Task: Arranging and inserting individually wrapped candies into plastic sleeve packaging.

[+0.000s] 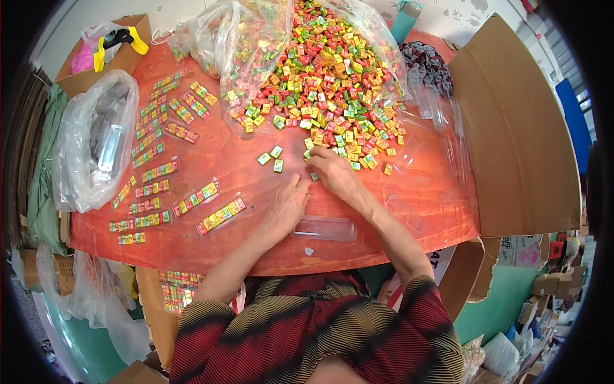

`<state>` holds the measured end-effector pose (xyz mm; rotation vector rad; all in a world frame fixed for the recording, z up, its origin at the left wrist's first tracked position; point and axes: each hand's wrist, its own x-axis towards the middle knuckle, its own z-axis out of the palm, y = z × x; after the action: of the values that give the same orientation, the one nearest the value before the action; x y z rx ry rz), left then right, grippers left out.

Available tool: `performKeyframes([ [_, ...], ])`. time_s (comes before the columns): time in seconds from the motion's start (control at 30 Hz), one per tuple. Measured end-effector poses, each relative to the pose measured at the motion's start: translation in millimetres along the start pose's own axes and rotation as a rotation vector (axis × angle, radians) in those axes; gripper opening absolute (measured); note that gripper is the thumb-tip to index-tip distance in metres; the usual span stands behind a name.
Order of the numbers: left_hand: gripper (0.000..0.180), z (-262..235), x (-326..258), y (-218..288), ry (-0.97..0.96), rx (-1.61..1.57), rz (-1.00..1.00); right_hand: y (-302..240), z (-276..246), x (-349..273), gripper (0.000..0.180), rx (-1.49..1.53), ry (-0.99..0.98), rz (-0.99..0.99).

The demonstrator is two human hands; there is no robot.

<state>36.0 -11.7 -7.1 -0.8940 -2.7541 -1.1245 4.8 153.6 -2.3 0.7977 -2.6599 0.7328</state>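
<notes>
My right hand (337, 175) reaches over the front of a big heap of small wrapped blocks (332, 83) in red, yellow, orange and green. Its fingers are bent, with the tips closed on a small green block (307, 154). Beside it, my left hand (288, 203) rests low over the table with fingers curled together; what they hold, if anything, is hidden. Another small block (314, 176) shows between the two hands. Three loose green and yellow blocks (277, 152) lie ahead of my left hand. Close below both hands is a clear, shallow plastic tray (325, 228).
Filled clear strips of blocks (220, 215) lie in rows on the red table (268, 253) at left. A plastic bag of clear trays (96, 141) stands at the far left. More clear trays (457, 141) lie near a tall cardboard flap (511, 128) at right. A bottle (405, 22) stands behind.
</notes>
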Motion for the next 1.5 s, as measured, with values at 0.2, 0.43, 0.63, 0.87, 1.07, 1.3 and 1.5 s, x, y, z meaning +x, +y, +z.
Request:
performKeyframes([
  [0.2,0.021,-0.5,3.7,2.2,0.004,0.006,-0.022,-5.2,-11.8,-25.7,0.02,-0.181,0.185,0.275],
  [0.43,0.022,3.9,2.9,-2.5,0.056,-0.002,-0.091,-24.5,7.5,3.9,0.022,-0.3,0.138,0.411],
  [0.63,0.025,-8.6,2.8,-6.6,0.058,0.0,-0.108,-27.0,14.0,1.9,0.03,-0.222,0.24,0.419],
  [0.87,0.023,-9.6,2.9,-3.1,0.033,-0.01,-0.158,-20.7,27.7,16.8,0.029,-0.257,0.154,0.489],
  [1.07,0.023,-13.0,1.5,-6.1,0.035,-0.026,-0.149,-29.8,1.9,-10.7,0.03,-0.124,0.094,0.178],
  [1.3,0.026,-18.9,5.4,-9.0,-0.003,0.013,-0.136,-25.5,-25.0,-32.1,0.022,-0.167,0.275,0.305],
  [1.5,0.027,-18.0,10.5,-8.2,-0.016,-0.004,-0.123,-35.2,3.7,-24.3,0.021,-0.184,0.16,0.337],
])
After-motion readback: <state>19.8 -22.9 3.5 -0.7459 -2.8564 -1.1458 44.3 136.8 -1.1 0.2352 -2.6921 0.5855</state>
